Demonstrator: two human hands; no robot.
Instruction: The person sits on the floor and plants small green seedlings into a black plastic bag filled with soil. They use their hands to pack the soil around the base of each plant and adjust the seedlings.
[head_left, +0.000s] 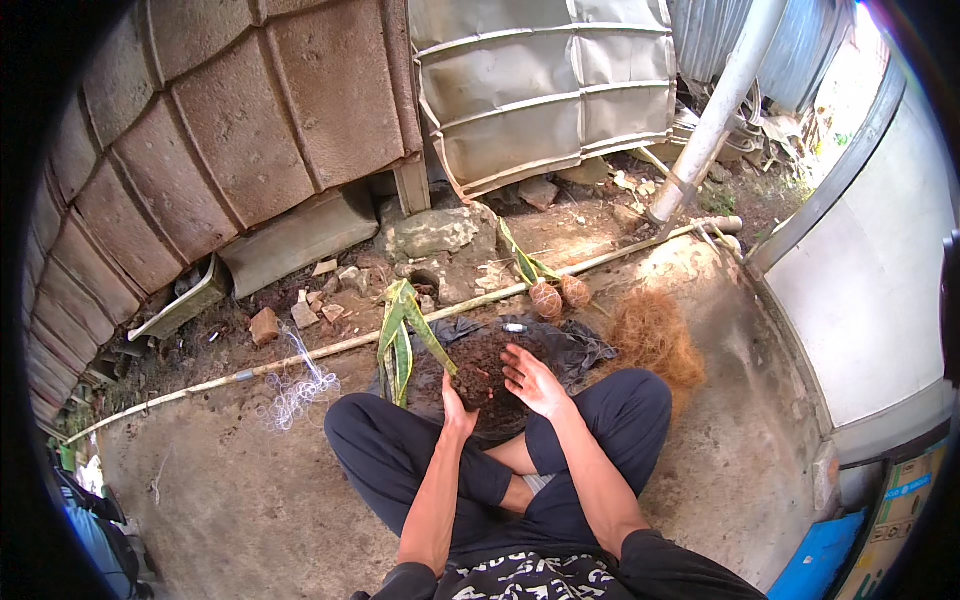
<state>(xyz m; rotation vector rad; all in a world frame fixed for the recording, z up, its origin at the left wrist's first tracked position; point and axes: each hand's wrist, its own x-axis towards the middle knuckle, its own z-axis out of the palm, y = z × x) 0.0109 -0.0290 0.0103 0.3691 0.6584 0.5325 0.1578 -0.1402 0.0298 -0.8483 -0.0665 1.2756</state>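
Observation:
My left hand (457, 411) cups a clump of dark soil (472, 386) from its left side, over the soil heap. A yellow-edged snake plant leaf (429, 334) rises from the clump and leans up to the left. More snake plant leaves (395, 364) hang beside it; whether they belong to the same plant is hard to tell. My right hand (536, 382) is just right of the clump, fingers apart and holding nothing, with soil on the fingertips. Beneath both hands, loose dark soil (514, 349) lies on a black plastic sheet (589, 352).
Two string-wrapped fibre balls (546, 300) with snake plant leaves stand beyond the soil, near a bamboo pole (337, 346). Brown coconut fibre (656, 341) is piled at right. Tangled white string (300, 394) lies at left. A small white object (514, 328) rests on the soil's far edge.

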